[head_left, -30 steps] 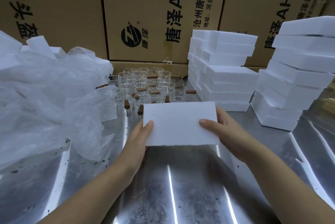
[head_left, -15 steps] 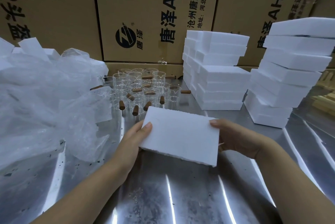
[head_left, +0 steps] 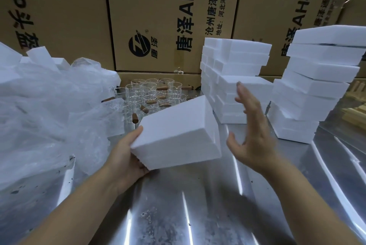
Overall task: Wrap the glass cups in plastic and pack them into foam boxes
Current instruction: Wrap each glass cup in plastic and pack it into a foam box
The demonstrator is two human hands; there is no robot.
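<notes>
A white foam box (head_left: 176, 135) is tilted above the steel table, its left end gripped by my left hand (head_left: 126, 155). My right hand (head_left: 251, 126) hovers just right of the box with fingers spread, holding nothing and apart from the foam. Behind the box stand several clear glass cups (head_left: 150, 94) with brown handles, partly hidden by the box. A heap of clear plastic wrap (head_left: 49, 110) lies at the left.
Two stacks of white foam boxes stand at the back middle (head_left: 233, 70) and at the right (head_left: 316, 86). Large cardboard cartons (head_left: 168, 17) wall off the back. The shiny steel table (head_left: 198, 205) stretches toward me.
My right hand has let go of the foam box and opened beside it. My left hand alone now holds the box, which has tilted and turned.
</notes>
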